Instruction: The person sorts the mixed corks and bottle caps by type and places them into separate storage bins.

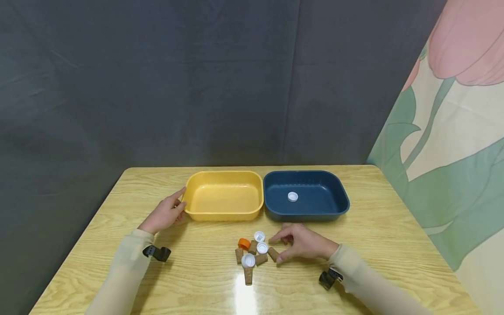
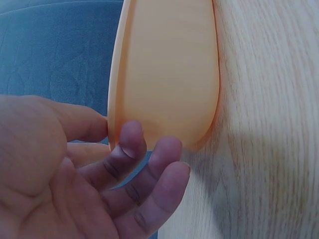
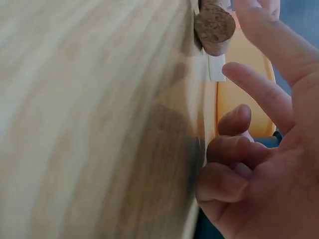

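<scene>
Centre of the head view: a light wooden counter (image 1: 118, 210) carries two rectangular plastic trays side by side, a yellow tray (image 1: 223, 195) to the left and a dark blue tray (image 1: 305, 195) to the right, their inner walls touching or very nearly so. A single white plastic bottle cap (image 1: 292, 196) lies in the middle of the blue one.

The left hand (image 1: 165, 213) sits at the yellow tray's left end, fingers loosely extended, fingertips against the rim. The left wrist view confirms it: relaxed fingers (image 2: 149, 169) spread just beside the tray's rounded orange-yellow wall (image 2: 169, 74), gripping nothing.

Lower centre of the frame, below the trays, there is a small cluster of brown corks and bottle caps: an orange cap (image 1: 244, 243), white caps (image 1: 259, 236), and a cork (image 1: 248, 274) standing nearest the bottom edge. The right hand (image 1: 303, 243) rests at the right edge of this cluster, index finger and thumb parted toward the nearest brown cork (image 1: 273, 253), the thumb tip right beside it. In the right wrist view that cork (image 3: 214, 22) sits at the top of the frame, the other fingers (image 3: 234, 149) curled in; whether the cork is actually pinched, I cannot tell.

Black wrist straps show on both beige sleeves (image 1: 126, 262).
</scene>
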Demonstrator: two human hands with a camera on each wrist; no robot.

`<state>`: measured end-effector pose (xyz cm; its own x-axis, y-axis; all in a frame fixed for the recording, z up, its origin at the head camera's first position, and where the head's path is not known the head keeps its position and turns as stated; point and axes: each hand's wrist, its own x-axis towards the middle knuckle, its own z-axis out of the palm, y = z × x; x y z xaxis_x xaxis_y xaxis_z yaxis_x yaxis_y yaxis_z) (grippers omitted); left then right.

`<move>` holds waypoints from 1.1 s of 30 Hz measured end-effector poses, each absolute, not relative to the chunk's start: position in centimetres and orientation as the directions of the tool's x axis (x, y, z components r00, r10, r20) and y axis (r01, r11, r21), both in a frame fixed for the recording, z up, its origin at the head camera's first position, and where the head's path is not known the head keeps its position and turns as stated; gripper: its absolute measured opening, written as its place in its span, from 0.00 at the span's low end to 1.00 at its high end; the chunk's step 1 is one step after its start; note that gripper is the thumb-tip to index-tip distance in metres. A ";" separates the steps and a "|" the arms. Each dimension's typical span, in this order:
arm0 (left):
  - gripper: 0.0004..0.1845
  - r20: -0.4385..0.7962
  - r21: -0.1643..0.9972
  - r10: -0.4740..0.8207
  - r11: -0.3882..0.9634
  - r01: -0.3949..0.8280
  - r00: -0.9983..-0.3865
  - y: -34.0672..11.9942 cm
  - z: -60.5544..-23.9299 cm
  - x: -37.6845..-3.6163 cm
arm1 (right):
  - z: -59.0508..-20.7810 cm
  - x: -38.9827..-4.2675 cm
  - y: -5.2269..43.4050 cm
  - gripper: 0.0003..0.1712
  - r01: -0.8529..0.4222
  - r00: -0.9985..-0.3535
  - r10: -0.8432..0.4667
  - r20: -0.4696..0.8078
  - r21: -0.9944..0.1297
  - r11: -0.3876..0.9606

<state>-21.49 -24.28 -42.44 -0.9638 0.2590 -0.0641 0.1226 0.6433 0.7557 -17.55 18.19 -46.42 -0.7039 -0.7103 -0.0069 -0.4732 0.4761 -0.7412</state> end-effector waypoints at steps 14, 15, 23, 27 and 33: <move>0.31 -0.062 0.761 0.276 0.634 0.134 -0.959 -24.3 -42.6 -21.7 | -46.7 -17.2 17.4 0.25 -0.483 -0.707 -0.706 -0.040 -0.701 0.524; 0.31 -0.063 0.763 0.276 0.633 0.132 -0.959 -24.3 -42.5 -21.7 | -46.7 -17.2 17.4 0.25 -0.485 -0.707 -0.706 -0.041 -0.699 0.526; 0.33 -0.074 0.776 0.281 0.619 0.122 -0.957 -24.3 -42.6 -21.6 | -46.8 -17.2 17.4 0.24 -0.487 -0.712 -0.702 -0.034 -0.696 0.528; 0.39 -0.108 0.769 0.275 0.632 0.096 -0.955 -24.3 -42.7 -21.5 | -46.7 -17.2 17.6 0.23 -0.486 -0.707 -0.706 -0.020 -0.713 0.506; 0.48 -0.122 0.764 0.275 0.640 0.087 -0.954 -24.6 -42.9 -21.6 | -46.2 -17.5 17.7 0.23 -0.505 -0.703 -0.711 0.033 -0.727 0.465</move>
